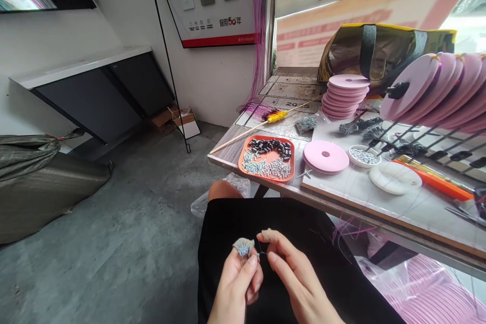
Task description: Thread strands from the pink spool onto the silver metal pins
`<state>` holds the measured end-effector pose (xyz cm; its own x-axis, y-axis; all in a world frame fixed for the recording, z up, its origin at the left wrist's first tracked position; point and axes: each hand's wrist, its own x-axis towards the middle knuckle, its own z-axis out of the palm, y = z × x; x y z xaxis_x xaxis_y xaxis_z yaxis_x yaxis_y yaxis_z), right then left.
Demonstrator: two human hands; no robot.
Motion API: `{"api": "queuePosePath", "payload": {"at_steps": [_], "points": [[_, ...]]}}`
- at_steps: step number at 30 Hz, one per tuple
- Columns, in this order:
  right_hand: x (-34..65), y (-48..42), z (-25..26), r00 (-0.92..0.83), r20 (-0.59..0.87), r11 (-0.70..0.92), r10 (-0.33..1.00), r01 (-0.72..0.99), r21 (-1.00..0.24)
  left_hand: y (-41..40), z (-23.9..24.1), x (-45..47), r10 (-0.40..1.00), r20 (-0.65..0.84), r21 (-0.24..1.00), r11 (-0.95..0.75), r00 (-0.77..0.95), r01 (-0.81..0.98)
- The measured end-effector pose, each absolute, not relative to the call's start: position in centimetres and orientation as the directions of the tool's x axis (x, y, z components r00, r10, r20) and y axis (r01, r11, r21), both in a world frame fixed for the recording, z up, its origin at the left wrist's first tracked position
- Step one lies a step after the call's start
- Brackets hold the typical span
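Note:
My left hand (237, 281) is low in the view over my black-clad lap, its thumb and forefinger pinched on a small bunch of silvery metal pieces (244, 249); the thumb tip is wrapped in tape. My right hand (292, 276) is just beside it, its taped forefinger and thumb pinched together near the bunch, on something too fine to make out, perhaps a thin thread. An orange tray (267, 158) on the table edge ahead holds dark beads and silvery pieces.
A table (379, 207) to the right carries pink discs (325, 156), a stack of pink discs (345, 95), a small white bowl of metal bits (363, 156), a white disc (395, 178), a rack of pink spools (444, 91) and a bag (379, 50). Grey sacks (38, 177) lie left.

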<state>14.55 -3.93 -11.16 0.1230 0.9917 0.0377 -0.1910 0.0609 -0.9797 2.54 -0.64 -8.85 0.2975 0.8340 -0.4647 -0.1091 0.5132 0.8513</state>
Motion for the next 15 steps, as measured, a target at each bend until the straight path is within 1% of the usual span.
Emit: {"api": "queuePosePath", "payload": {"at_steps": [4, 7, 12, 15], "points": [[14.4, -4.0, -11.8, 0.153, 0.052, 0.086, 0.987, -0.223, -0.971, -0.4, -8.9, 2.4, 0.824, -0.481, 0.849, 0.523, 0.3, -0.077], [14.2, -3.8, -12.2, 0.172, 0.053, 0.093, 0.984, -0.234, -0.968, -0.4, -9.0, 2.2, 0.82, -0.504, 0.841, 0.538, 0.272, -0.063], [14.1, -3.6, -12.9, 0.2, 0.097, 0.139, 0.975, -0.204, -0.969, -0.2, -8.8, 2.2, 0.832, -0.495, 0.846, 0.527, 0.249, -0.078], [14.1, -3.4, -13.5, 0.181, 0.143, 0.176, 0.973, -0.183, -0.967, 0.0, -8.6, 2.3, 0.833, -0.494, 0.848, 0.525, 0.249, -0.072]]}}
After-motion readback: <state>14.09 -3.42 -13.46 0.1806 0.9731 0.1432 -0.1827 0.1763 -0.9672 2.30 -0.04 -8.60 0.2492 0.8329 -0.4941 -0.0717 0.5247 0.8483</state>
